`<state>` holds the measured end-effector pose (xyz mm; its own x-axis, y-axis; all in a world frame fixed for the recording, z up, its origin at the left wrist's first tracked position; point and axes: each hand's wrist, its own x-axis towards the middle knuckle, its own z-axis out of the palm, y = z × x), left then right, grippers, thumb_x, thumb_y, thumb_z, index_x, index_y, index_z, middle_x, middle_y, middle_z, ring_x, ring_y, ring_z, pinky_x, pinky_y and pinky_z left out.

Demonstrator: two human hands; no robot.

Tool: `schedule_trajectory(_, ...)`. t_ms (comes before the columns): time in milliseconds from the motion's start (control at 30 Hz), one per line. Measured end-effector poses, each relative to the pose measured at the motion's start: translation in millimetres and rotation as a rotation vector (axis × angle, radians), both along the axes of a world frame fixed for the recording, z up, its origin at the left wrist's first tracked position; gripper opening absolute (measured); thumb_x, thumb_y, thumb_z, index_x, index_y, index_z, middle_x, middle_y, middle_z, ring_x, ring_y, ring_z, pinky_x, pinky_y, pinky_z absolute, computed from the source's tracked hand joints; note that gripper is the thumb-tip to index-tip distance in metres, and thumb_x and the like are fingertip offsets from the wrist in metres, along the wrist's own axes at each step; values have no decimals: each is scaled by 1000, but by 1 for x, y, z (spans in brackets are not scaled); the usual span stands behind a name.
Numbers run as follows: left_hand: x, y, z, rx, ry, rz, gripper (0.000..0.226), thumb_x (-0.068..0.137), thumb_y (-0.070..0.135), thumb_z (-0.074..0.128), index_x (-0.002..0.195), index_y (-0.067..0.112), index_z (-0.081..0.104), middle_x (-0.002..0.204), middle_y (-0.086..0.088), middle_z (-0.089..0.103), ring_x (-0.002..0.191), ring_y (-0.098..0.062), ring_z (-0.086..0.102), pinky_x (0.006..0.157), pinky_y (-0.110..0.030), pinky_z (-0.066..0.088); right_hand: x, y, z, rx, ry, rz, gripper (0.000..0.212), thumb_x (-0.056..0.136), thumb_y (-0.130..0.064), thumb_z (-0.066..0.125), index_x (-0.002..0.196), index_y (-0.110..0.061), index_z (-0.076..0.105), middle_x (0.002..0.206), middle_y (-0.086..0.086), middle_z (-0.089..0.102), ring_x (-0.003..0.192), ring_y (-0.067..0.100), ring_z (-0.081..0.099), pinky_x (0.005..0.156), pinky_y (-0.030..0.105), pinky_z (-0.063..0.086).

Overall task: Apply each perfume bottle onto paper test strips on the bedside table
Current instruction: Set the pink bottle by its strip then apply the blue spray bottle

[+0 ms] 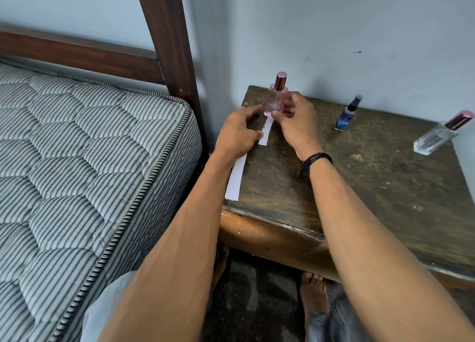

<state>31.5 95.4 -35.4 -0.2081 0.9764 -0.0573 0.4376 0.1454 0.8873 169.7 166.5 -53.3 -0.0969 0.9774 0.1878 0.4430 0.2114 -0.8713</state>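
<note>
Early stage: right hand (298,121) grips capped pink bottle (276,100) at tabletop (359,177) back-left, left hand (239,133) pinches test strip (265,136) beside it, blue bottle (347,115) and clear bottle (434,138) likely untouched

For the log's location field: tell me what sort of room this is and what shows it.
Most likely a bedroom: a striped quilted mattress lies in a dark wooden bed frame, and a worn bedside table stands right beside it, carrying perfume bottles.
</note>
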Motion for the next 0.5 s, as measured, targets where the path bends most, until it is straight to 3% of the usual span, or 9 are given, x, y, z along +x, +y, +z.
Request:
schedule_trajectory(200,1,0,0,-5,-1,0,64,86,3,72,142,28,55,140,5,58,116,-7,52,96,-23,40,1,-1,2,-4,-11,2,38,88,-14,78,123,-22,64,112,-5,71,102,8,67,90,25,55)
schedule_trajectory(500,0,-1,0,4,-49,5,62,86,1,71,140,26,58,137,7,61,115,-5,55,104,-27,44,0,0,2,-14,-8,3,42,86,-14,80,125,-24,66,114,-6,72,102,8,68,94,31,57)
